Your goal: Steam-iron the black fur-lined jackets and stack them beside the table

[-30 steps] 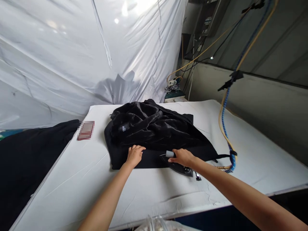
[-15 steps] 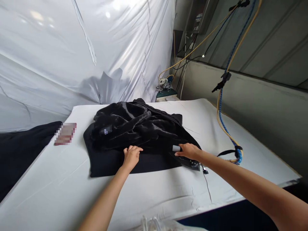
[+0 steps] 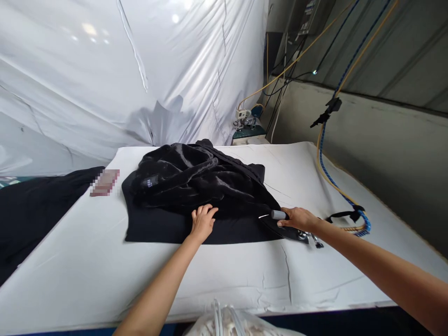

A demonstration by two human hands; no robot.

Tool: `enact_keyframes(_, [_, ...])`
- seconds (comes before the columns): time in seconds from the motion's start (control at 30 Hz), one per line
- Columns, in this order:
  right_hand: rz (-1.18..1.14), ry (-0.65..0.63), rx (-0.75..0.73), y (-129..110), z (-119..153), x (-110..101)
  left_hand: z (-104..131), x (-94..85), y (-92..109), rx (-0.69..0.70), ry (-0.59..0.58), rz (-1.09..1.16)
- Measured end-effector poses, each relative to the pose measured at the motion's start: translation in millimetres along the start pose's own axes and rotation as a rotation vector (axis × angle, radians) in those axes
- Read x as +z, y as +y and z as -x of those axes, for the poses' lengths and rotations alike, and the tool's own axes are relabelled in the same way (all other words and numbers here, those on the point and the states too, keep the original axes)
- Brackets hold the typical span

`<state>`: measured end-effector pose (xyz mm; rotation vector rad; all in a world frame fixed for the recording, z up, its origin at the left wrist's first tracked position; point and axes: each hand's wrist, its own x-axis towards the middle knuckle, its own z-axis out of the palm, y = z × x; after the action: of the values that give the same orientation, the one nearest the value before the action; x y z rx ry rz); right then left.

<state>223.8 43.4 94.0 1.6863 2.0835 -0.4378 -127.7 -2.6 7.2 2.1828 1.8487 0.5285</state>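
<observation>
A black garment (image 3: 224,186) with a plush lining and a small label (image 3: 152,181) lies spread on the white-covered table (image 3: 224,280). My left hand (image 3: 203,223) rests on its near part, fingers apart, holding nothing. My right hand (image 3: 294,218) is closed around the dark handle of a tool with a grey cylindrical end (image 3: 278,214), at the garment's right side. A thin light line shows just left of that end. Metal fittings (image 3: 308,236) sit below my right wrist. The tool's lower part is hard to make out against the black cloth.
Blue and yellow hoses (image 3: 322,161) hang down to the table's right side. Dark cloth (image 3: 45,200) lies off the left edge, beside a blurred reddish item (image 3: 105,182). A white sheet (image 3: 87,79) hangs behind. A small machine (image 3: 246,120) stands beyond the far edge.
My right hand and the grey-ended tool have moved right along the garment. My left hand has shifted slightly right and its fingers are more spread. The view has turned a little.
</observation>
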Motion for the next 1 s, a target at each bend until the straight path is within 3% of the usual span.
enact_keyframes(0.07, [0.005,0.063,-0.006,4.1,2.4,3.0,-9.6,2.8,0.8,-0.044,-0.012,-0.056])
enact_keyframes(0.17, [-0.009,0.157,0.042,7.0,7.3,7.5,-26.0,-0.1,-8.2,-0.071,-0.140,-0.092])
enact_keyframes(0.4, [0.023,0.115,0.089,9.4,6.9,13.7,-46.0,-16.2,-22.2,-0.129,-0.235,-0.032])
enact_keyframes(0.6, [-0.056,0.048,0.012,11.7,7.6,5.6,-22.3,-18.7,-19.4,-0.125,0.013,0.021])
enact_keyframes(0.77, [-0.020,0.007,-0.099,-19.9,14.0,3.0,14.1,-16.5,-31.8,0.041,-0.146,0.069])
enact_keyframes(0.9, [0.001,0.023,-0.097,-53.4,6.7,5.2,27.8,-13.3,-38.5,-0.085,-0.185,-0.015])
enact_keyframes(1.0, [-0.009,0.049,-0.017,-57.6,-4.2,0.1,28.0,-16.4,-41.8,-0.111,-0.210,-0.027])
